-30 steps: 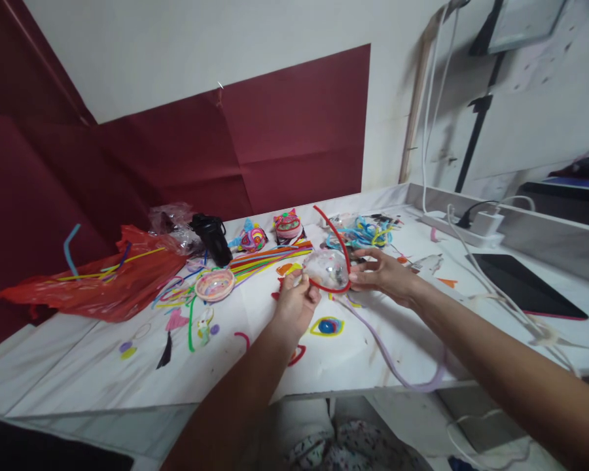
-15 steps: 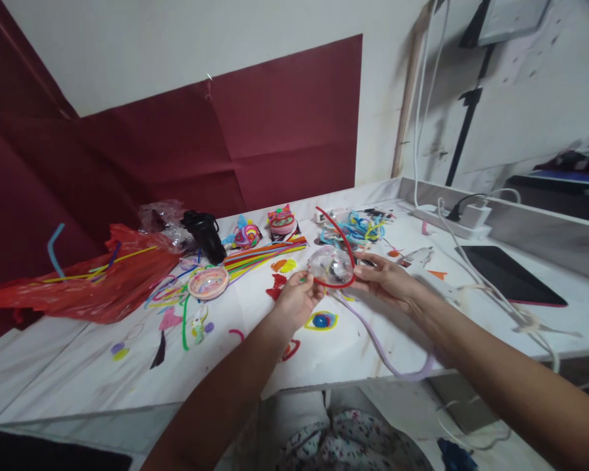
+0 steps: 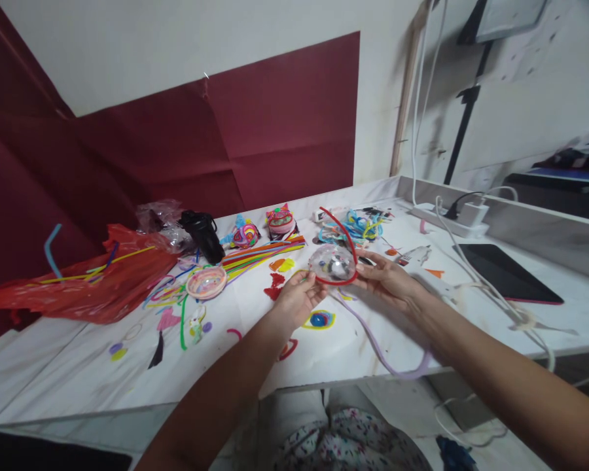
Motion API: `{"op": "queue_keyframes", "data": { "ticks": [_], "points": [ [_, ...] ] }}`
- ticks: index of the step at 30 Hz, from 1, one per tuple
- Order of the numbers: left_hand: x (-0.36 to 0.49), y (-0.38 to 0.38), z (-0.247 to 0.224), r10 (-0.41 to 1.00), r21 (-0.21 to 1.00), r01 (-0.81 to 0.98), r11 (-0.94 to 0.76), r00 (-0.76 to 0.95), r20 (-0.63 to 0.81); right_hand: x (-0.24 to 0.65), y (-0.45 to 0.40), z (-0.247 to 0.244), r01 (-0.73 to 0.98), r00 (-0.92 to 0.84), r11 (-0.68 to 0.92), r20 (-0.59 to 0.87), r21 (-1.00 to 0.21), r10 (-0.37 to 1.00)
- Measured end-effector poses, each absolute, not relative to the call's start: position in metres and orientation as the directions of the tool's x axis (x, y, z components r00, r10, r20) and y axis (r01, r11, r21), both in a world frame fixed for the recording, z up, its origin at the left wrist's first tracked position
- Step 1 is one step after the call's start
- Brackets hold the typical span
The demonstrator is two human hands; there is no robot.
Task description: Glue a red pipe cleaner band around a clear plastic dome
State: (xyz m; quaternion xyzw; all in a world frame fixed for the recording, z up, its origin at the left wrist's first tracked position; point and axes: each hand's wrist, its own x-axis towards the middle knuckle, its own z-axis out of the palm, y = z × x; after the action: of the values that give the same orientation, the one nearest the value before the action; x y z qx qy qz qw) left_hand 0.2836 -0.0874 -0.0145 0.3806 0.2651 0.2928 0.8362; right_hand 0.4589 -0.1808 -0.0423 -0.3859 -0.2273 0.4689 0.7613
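Note:
Between my two hands, above the white table, is a clear plastic dome (image 3: 331, 263). A red pipe cleaner (image 3: 346, 237) curves along its near rim and right side, its free end sticking up. My left hand (image 3: 300, 296) pinches the rim and the pipe cleaner at the lower left. At the right edge, my right hand (image 3: 385, 278) has its fingers closed on the dome and pipe cleaner. Below them lies an eye shape of coiled yellow, red and blue pipe cleaner (image 3: 320, 319). A lilac pipe cleaner (image 3: 373, 340) trails toward the table's front edge.
Left of my hands are a pink-rimmed bowl (image 3: 206, 283), a bundle of coloured pipe cleaners (image 3: 260, 254) and a red plastic bag (image 3: 93, 281). Two decorated figures (image 3: 281, 221) stand at the back. A black tablet (image 3: 508, 271) and a power strip (image 3: 449, 219) with cables lie right.
Both hands stay on the dome and the red pipe cleaner, almost in place. The dome tilts slightly, and the view shifts a little.

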Motion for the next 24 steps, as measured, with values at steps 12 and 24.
{"op": "queue_keyframes", "data": {
  "ticks": [12,24],
  "points": [
    [0.288,-0.072,-0.021,0.679,0.866,-0.144,0.479,0.686,-0.261,0.458,-0.184,-0.040,-0.546,0.482,0.249,-0.057,-0.800,0.875],
    [0.281,-0.057,-0.026,0.674,0.961,0.087,0.263,0.696,-0.247,0.460,-0.180,-0.047,-0.514,0.524,0.255,-0.065,-0.819,0.849]
  ]
}}
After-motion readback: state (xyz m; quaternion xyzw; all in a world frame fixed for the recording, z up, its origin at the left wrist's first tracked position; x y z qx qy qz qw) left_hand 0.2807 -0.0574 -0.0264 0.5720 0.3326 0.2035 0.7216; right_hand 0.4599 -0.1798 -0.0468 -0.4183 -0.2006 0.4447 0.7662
